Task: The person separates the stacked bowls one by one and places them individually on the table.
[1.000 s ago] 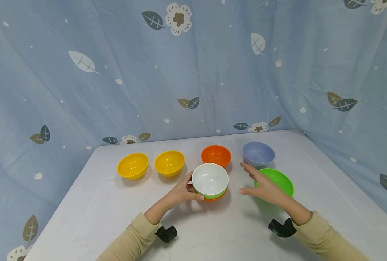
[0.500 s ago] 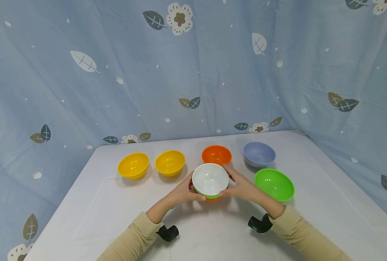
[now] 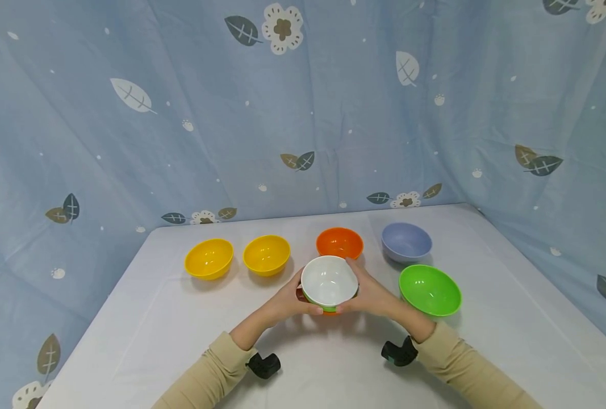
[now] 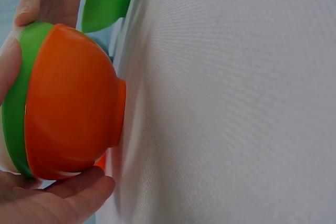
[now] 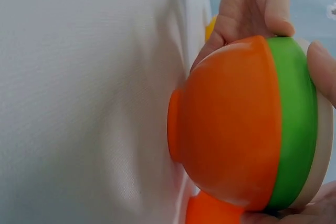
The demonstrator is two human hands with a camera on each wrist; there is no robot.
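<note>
A nested stack of bowls stands upright between both hands: a white bowl on top, a green bowl in the middle, an orange bowl outermost. My left hand grips the stack's left side, thumb near the front of the rim. From the right, my right hand grips it likewise, its thumb close to the other thumb. In the wrist views the orange foot is at the cloth; whether it touches, I cannot tell.
Directly behind the stack sits another orange bowl. Two yellow bowls, one inner and one outer, stand to the left. A blue bowl and a green bowl are on the right. White cloth covers the table.
My right hand has come leftward from beside the green bowl and taken hold of the stack's right side. The left hand and the stack have stayed in place.
</note>
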